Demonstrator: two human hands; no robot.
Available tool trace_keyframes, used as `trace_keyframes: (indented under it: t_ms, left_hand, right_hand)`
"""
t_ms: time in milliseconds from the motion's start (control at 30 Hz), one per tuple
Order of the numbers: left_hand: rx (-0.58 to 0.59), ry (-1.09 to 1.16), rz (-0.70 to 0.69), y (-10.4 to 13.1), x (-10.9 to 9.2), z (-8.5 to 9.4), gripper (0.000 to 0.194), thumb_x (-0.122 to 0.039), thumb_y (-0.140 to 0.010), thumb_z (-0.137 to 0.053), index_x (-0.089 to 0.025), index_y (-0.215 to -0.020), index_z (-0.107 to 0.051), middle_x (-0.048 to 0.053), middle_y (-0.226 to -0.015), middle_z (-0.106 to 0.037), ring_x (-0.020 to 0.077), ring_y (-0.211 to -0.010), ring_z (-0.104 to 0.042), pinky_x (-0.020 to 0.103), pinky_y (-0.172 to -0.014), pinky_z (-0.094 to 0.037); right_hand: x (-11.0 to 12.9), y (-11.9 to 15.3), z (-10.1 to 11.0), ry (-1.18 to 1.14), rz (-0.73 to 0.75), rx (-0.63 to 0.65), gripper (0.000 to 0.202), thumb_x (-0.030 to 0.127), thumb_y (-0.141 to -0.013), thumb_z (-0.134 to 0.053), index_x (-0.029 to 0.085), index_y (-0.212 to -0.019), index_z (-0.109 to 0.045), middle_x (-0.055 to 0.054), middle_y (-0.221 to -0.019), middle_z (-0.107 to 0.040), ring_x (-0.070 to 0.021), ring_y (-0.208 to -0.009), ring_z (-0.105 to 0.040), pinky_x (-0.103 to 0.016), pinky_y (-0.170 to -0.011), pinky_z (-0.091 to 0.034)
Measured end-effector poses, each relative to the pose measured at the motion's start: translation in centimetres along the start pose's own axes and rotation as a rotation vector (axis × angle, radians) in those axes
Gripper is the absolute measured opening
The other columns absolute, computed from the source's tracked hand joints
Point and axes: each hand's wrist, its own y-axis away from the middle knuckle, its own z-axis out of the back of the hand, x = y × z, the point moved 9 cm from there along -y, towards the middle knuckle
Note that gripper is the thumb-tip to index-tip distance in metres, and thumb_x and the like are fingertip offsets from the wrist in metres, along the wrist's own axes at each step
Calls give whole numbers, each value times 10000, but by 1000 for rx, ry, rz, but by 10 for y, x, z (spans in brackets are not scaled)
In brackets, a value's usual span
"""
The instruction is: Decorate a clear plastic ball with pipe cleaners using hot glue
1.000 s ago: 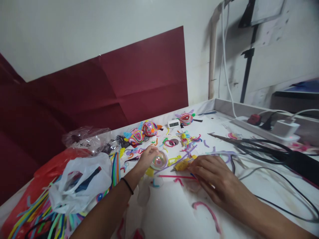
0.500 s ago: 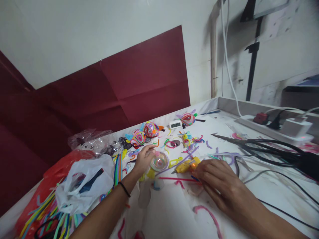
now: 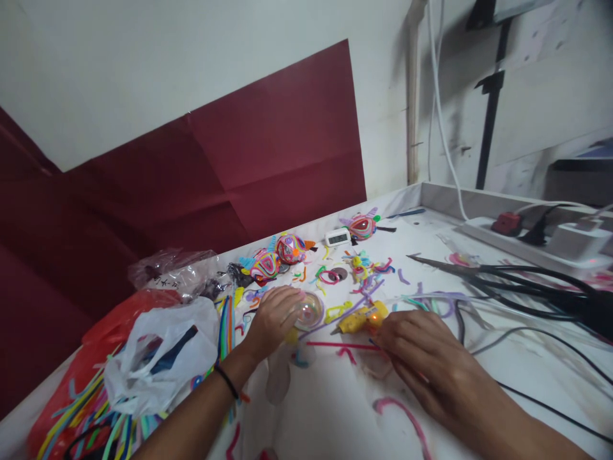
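Observation:
My left hand (image 3: 276, 317) is closed at the left rim of a clear, shiny plastic dome (image 3: 310, 312), its fingers bent and partly hidden. Whether it grips the dome or only touches it does not show. My right hand (image 3: 424, 354) is closed at the handle end of a yellow glue gun (image 3: 359, 317). The gun lies low over the table, nozzle pointing left, an orange light glowing on it; its handle is hidden by my fingers. A straight pink pipe cleaner (image 3: 341, 345) runs below the gun towards my right fingertips.
Decorated balls (image 3: 291, 249) and a white digital timer (image 3: 338, 237) stand at the back. Black scissors (image 3: 483, 275), cables and a power strip (image 3: 522, 246) lie right. Left are a white plastic bag (image 3: 163, 358), a red bag (image 3: 129, 313) and pipe cleaners. Coloured scraps (image 3: 330, 276) litter the middle.
My left hand has lowered, its fingers bending beside the dome, where before they reached above its rim. My right hand and the glue gun are nearly unchanged; the view has shifted slightly.

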Motion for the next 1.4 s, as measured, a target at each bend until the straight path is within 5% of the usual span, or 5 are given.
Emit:
trace_keyframes:
  t_ms: [433,933,1400]
  left_hand:
    - [36,-39,69,-26,2,2,200,-275,-932,-492,-194,-959,-673,69,-934,-733,207,-914,-651,387,-913,-461]
    - [55,-16,77,-18,4,0,208,-244,-936,-492,-174,-1036,-661,95,-1026,-728,218,-985,-650,396,-918,-457]
    - [71,107,157,-21,15,-3,286,-303,-944,-440,-202,-947,-708,72,-942,-753,206,-894,-673,369,-869,-477]
  right_hand:
    - [-2,4,-2,42,-1,8,197,137,-924,-447,206,-1005,-613,-76,-996,-682,-227,-951,-602,-399,-833,-441]
    - [0,4,-5,37,20,28,184,116,-928,-449,176,-1032,-589,-77,-997,-662,-225,-983,-568,-389,-879,-381]
    - [-40,5,-7,159,-173,96,205,171,-922,-455,189,-965,-654,-87,-907,-670,-223,-827,-591,-365,-705,-417]
